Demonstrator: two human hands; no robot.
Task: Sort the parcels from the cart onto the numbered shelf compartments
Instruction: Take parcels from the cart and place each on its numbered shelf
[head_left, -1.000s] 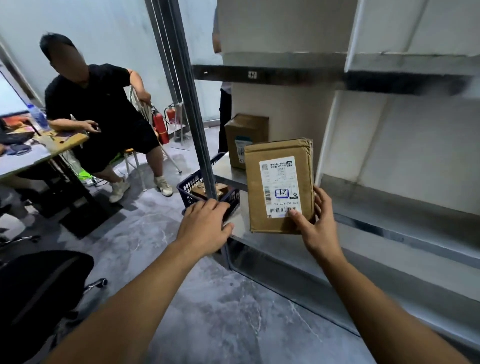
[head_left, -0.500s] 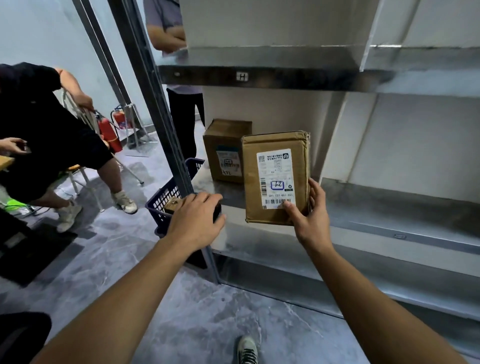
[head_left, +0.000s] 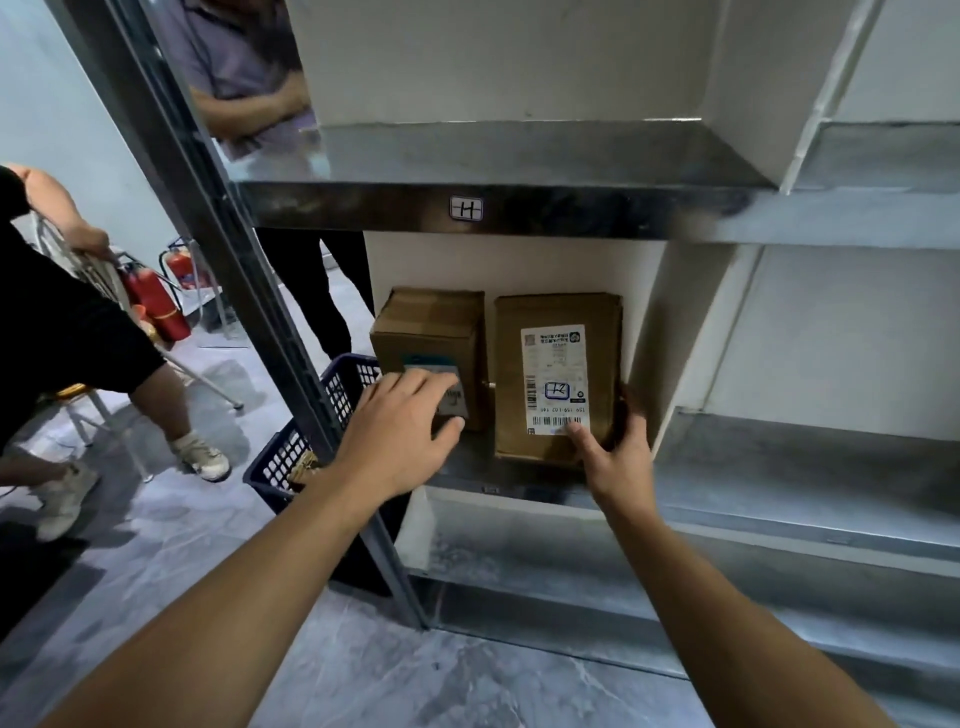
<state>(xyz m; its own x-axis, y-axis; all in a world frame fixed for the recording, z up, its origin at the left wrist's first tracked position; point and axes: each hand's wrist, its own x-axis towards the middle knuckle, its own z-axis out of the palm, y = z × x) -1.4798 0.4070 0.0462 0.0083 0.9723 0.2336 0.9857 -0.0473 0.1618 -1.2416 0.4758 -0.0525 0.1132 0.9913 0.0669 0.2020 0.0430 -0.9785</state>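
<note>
A grey metal shelf (head_left: 623, 210) stands on a grey floor (head_left: 363, 675). A blue basket (head_left: 311, 431) sits low on the left. The left hand (head_left: 400, 441) lies flat on the left box (head_left: 431, 338). The right box (head_left: 556, 312) is upright just beside it, in the same compartment. The right hand (head_left: 618, 457) grips it. It looks best to hold the left box steady, push the right box to the back, then let go gently. The tag (head_left: 466, 208) above says "H". The label (head_left: 553, 379) has a blue pen mark, maybe "H2".

You wear the only camera on your head. It looks forward and a bit down, close to the shelf (head_left: 571, 213). Your left hand (head_left: 400, 436) and right hand (head_left: 615, 457) reach in from the bottom.
</note>
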